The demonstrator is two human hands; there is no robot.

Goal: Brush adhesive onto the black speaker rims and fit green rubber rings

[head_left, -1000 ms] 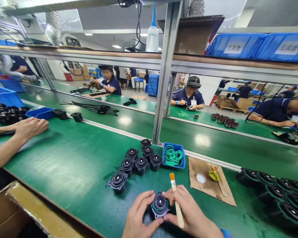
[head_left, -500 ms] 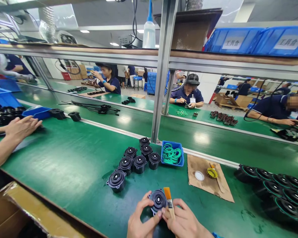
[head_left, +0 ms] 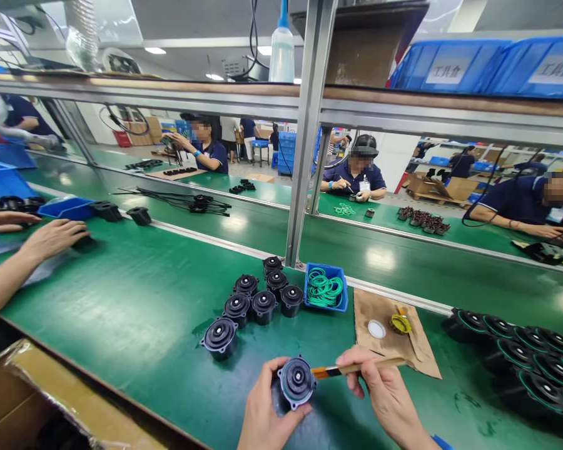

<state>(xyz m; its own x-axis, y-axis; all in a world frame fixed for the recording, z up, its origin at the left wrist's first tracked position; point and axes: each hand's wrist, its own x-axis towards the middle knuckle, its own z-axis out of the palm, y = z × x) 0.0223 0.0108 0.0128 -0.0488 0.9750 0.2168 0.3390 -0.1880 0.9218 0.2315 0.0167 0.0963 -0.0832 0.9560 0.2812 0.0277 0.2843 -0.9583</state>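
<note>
My left hand [head_left: 266,406] is wrapped round a round black housing [head_left: 297,379] with small lugs on its rim, its top tilted towards me. In my right hand [head_left: 380,387] a paintbrush [head_left: 331,372] lies nearly level, gripped by its wooden handle. The orange bristles touch or almost touch the housing's right rim. Several similar black housings [head_left: 264,305] stand upright just beyond my hands. Behind them is a blue bin [head_left: 344,304] of green rubber rings [head_left: 326,287]. On a cardboard sheet [head_left: 422,356] sit a yellow-rimmed pot [head_left: 400,324] and a white disc [head_left: 376,329].
Housings with green rings [head_left: 520,356] are grouped at the right. A metal post [head_left: 304,162] rises behind the blue bin. At the left, a co-worker's hands [head_left: 51,240] rest near a blue tray [head_left: 68,207]. An open carton [head_left: 51,400] stands at the lower left.
My right hand has moved right, off the housing, and the brush has swung from upright to nearly level. The housing stays in my left hand. The co-worker's hands at the left have moved apart.
</note>
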